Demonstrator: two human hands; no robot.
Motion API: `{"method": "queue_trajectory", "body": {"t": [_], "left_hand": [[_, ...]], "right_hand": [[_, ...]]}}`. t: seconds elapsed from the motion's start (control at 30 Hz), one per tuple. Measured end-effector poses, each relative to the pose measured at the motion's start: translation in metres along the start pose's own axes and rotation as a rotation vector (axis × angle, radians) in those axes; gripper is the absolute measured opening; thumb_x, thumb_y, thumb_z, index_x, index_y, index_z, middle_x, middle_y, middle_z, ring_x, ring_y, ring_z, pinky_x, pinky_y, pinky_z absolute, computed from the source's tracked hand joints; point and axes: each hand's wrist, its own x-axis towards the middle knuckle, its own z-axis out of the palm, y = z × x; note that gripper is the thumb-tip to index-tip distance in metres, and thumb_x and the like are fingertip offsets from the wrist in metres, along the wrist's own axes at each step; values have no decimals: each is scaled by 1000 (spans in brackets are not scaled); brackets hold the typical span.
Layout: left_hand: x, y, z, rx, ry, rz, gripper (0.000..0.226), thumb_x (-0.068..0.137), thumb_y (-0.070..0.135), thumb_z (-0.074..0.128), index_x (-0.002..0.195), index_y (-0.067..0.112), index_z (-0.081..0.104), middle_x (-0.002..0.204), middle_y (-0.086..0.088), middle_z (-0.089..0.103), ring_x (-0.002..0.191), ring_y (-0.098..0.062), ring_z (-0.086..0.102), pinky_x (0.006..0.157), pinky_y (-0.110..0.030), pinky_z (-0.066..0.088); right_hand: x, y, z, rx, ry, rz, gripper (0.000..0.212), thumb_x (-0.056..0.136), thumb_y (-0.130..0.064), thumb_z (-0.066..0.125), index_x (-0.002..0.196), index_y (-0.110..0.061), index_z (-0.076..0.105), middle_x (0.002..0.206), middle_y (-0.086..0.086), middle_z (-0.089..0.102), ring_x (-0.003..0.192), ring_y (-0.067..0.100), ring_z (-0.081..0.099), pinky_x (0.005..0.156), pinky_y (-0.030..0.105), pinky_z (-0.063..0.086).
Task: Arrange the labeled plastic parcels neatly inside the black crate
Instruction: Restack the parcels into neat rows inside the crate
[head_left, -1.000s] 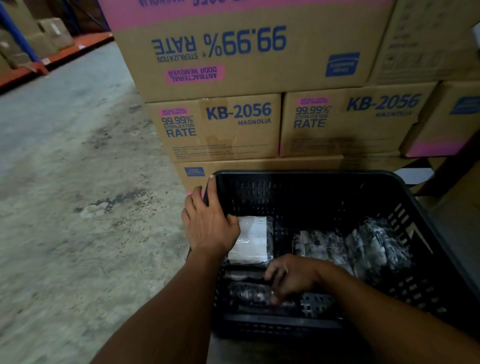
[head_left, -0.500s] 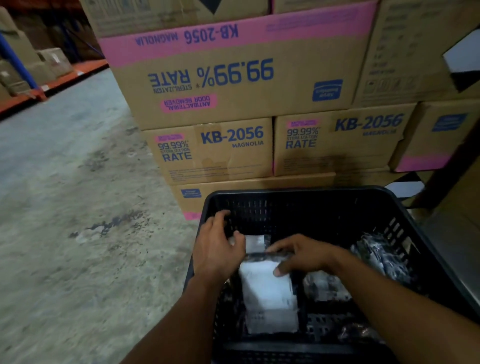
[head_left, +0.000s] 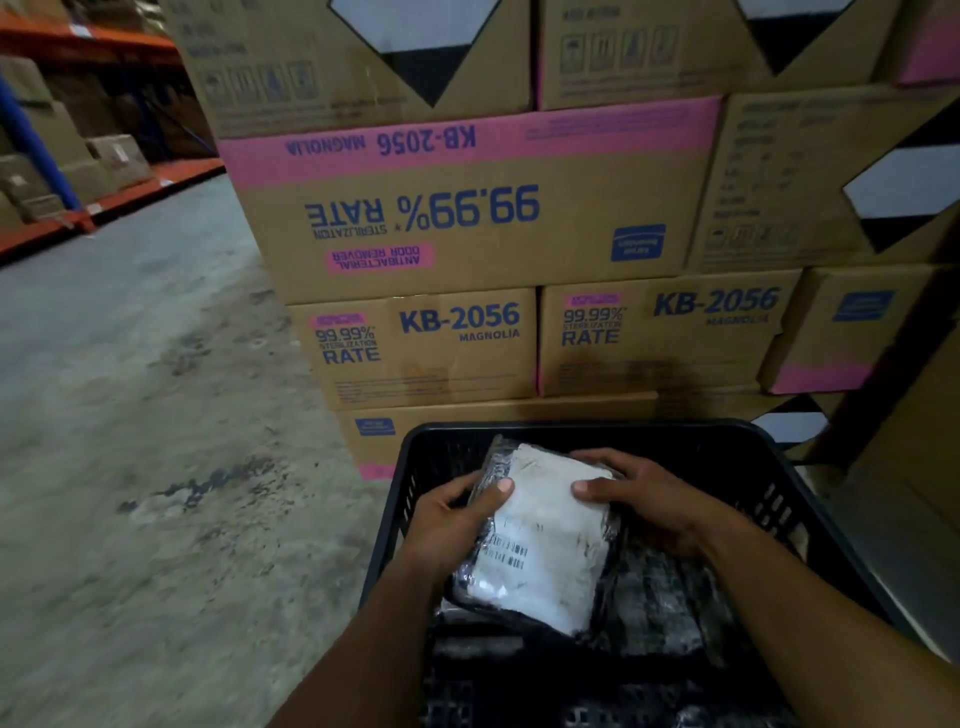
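A black slatted crate stands in front of me on the floor. Both hands hold one plastic parcel above the crate's left half; it is dark plastic with a large white label and barcodes facing up. My left hand grips its left edge, thumb on top. My right hand grips its upper right corner, thumb on the label. More dark parcels lie on the crate floor beneath and to the right, partly hidden by my arms.
A stack of brown cartons printed KB-2056 rises right behind the crate. Bare concrete floor spreads to the left. Orange and blue shelving with boxes runs along the far left.
Both hands have lifted the white-labelled parcel off the crate floor and turned it; one second ago the left hand rested on the crate rim. The camera has tilted upward.
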Motion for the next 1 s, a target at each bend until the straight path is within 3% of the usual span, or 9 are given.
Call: {"method": "queue_trajectory", "body": {"t": [0.07,0.13,0.23,0.37,0.5,0.6,0.77,0.87,1.0], "left_hand": [[-1,4,-5,-42,-33,-50,70,59,52,91,121,23,74,111,-9,80,101,-30,77,91,-49,60],[2,6,-10,-82,-59,-123,67,62,51,91,122,31,72,116,-6,78,105,-32,75,94,-55,58],[4,7,-9,-130,-7,-162,50,70,30,90,115,37,70,108,-6,80,98,-33,77,81,-57,62],[5,4,-12,-152,47,-103,50,73,19,88,118,31,70,111,-15,77,94,-37,73,64,-44,63],[11,3,-22,-193,-157,-109,61,71,7,86,126,25,68,121,-18,75,110,-40,72,99,-59,54],[10,5,-17,-135,-211,-126,70,65,17,93,129,25,67,123,-17,74,109,-38,73,92,-52,58],[10,17,-11,218,245,116,41,81,27,83,119,16,73,99,-1,77,87,-12,73,75,-26,57],[1,22,-18,572,630,315,30,88,32,71,116,23,70,88,6,75,84,-16,71,77,-30,53],[-11,12,-34,679,661,337,33,88,27,64,121,25,67,108,-1,78,98,-24,72,86,-39,58]], "right_hand": [[-1,2,-2,2,-3,14,67,51,-29,91,114,-19,71,116,17,73,107,39,68,97,56,51],[-3,9,-2,73,59,24,65,55,-29,89,116,-16,68,111,17,73,100,39,70,89,56,54],[-5,20,-2,203,154,48,48,74,-16,79,117,-8,61,103,19,70,85,34,69,75,51,58],[-8,17,-6,-3,104,111,47,68,-14,83,107,-9,58,106,21,64,91,37,64,77,50,50],[-6,1,7,-74,2,56,69,66,-10,86,124,-33,57,120,15,65,110,36,66,93,50,53],[-7,-3,15,-224,-101,43,57,64,-8,88,116,-26,70,113,23,71,103,36,70,95,48,56],[-6,16,15,-111,-150,100,44,72,-12,84,113,-16,70,112,21,72,96,34,71,83,44,58],[0,34,13,-100,-10,121,44,75,-21,83,115,-21,65,113,21,71,98,41,71,82,55,58],[14,77,28,-114,213,181,49,80,-30,78,120,-21,51,119,16,62,95,40,69,77,58,60]]}}
